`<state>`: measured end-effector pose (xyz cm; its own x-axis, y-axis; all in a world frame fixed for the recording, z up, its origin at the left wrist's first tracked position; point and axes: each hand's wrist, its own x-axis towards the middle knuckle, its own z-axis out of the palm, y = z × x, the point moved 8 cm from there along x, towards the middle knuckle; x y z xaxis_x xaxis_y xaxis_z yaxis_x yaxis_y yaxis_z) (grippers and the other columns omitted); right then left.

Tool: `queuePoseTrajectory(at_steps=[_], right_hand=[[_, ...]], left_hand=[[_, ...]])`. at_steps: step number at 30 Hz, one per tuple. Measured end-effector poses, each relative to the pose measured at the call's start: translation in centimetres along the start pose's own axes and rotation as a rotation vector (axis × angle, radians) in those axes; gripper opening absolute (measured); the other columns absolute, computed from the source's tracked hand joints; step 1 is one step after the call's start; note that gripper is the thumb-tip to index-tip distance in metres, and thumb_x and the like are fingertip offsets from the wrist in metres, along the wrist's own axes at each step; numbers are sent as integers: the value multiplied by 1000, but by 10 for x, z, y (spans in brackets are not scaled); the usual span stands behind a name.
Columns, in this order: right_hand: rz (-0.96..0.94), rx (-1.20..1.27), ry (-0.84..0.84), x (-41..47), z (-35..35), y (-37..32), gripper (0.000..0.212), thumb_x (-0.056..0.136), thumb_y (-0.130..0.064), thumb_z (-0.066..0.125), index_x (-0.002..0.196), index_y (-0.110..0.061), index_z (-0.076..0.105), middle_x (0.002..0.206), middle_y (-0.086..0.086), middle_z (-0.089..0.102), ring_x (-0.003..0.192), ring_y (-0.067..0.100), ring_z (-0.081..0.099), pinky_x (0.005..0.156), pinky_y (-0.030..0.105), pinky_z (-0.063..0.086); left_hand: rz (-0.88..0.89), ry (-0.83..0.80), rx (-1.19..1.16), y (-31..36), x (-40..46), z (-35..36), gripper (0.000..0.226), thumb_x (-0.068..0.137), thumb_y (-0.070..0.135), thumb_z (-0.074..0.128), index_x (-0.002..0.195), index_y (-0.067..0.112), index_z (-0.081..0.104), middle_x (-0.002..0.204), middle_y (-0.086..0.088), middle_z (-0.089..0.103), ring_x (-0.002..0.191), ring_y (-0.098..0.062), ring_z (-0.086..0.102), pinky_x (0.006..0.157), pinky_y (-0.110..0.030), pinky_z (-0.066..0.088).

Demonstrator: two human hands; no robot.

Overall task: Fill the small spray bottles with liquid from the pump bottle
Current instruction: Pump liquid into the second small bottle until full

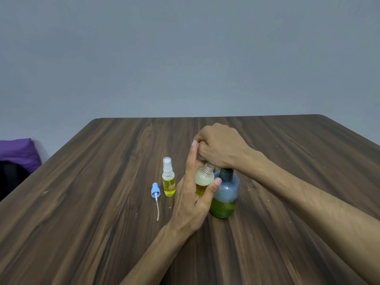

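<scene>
The left hand (192, 199) pinches the open spray bottle (203, 179) between thumb and fingers, steadying its neck under the right hand (221, 146), fisted over the pump bottle (225, 194).

One label shows, and it cannot be read. It is a small orange and white sticker (172, 186) on the front of the capped spray bottle (168, 179), which stands on the table just beyond and to the left of the left hand (192, 199). Its dark characters are too small and blurred to make out. No other text, brand, number or sign is legible.
</scene>
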<state>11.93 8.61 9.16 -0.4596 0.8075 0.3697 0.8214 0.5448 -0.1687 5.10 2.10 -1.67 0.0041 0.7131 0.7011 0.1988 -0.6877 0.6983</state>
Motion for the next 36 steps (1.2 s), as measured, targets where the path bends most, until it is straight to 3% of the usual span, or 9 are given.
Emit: queuePoseTrajectory(at_steps=[4, 8, 12, 17, 21, 25, 30, 34, 36], right_hand=[[-28, 31, 81, 0, -12, 1, 24, 79, -20, 40, 57, -14, 46, 51, -4, 44, 51, 16, 39, 57, 33, 44], [24, 8, -23, 0, 4, 5, 38, 83, -24, 40, 83, -12, 76, 72, 0, 73, 69, 22, 64, 59, 31, 43], [-5, 73, 84, 0, -10, 5, 24, 81, -18, 42, 59, -12, 50, 51, -2, 49, 52, 19, 43, 58, 34, 45], [12, 11, -20, -1, 1, 0, 46, 70, -31, 30, 76, -13, 72, 65, 0, 69, 65, 23, 62, 60, 33, 47], [-21, 20, 60, 2, -11, 1, 23, 75, -24, 36, 57, -14, 46, 51, -3, 45, 52, 17, 40, 57, 32, 40], [11, -9, 21, -1, 1, 2, 44, 74, -30, 32, 78, -16, 74, 67, -2, 69, 67, 22, 61, 59, 32, 39], [-15, 36, 85, 2, -13, 2, 21, 77, -19, 39, 58, -14, 45, 51, -2, 43, 53, 18, 36, 56, 34, 40], [46, 1, 6, -1, 1, 5, 34, 78, -25, 38, 75, -13, 69, 64, -2, 66, 65, 23, 58, 60, 32, 36], [28, 9, 14, 0, -1, 3, 32, 75, -25, 36, 71, -11, 65, 59, -1, 62, 61, 23, 55, 59, 32, 37]], left_hand=[[-9, 22, 32, -3, -1, -1, 89, 97, 10, 71, 168, 20, 16, 112, 26, 66, 103, -1, 68, 96, -12, 48], [-31, 13, -15, -3, 0, -1, 90, 98, 9, 69, 168, 23, 13, 139, 28, 62, 122, 7, 62, 104, -14, 46], [5, 17, 48, -2, -2, 0, 89, 97, 9, 70, 167, 18, 17, 112, 33, 63, 101, 5, 65, 94, -9, 46], [1, 3, -8, -1, 1, 0, 89, 98, 2, 67, 167, 13, 12, 144, 43, 52, 132, 12, 55, 109, -12, 43], [0, 17, 35, -1, -1, -1, 90, 98, 10, 70, 169, 25, 17, 111, 32, 64, 101, 2, 66, 95, -11, 47], [-11, 5, 6, -1, 0, 1, 90, 99, 6, 68, 168, 24, 14, 133, 41, 59, 118, 14, 60, 102, -10, 45], [2, 22, 27, -2, -1, -1, 90, 98, 11, 70, 168, 27, 15, 103, 25, 63, 94, -1, 65, 90, -12, 48], [2, 9, 0, -1, 0, 0, 89, 99, 7, 68, 168, 22, 14, 133, 35, 63, 121, 9, 62, 104, -14, 47], [3, 11, 5, -1, 0, 0, 89, 99, 8, 68, 169, 23, 14, 130, 37, 62, 119, 9, 62, 102, -14, 47]])
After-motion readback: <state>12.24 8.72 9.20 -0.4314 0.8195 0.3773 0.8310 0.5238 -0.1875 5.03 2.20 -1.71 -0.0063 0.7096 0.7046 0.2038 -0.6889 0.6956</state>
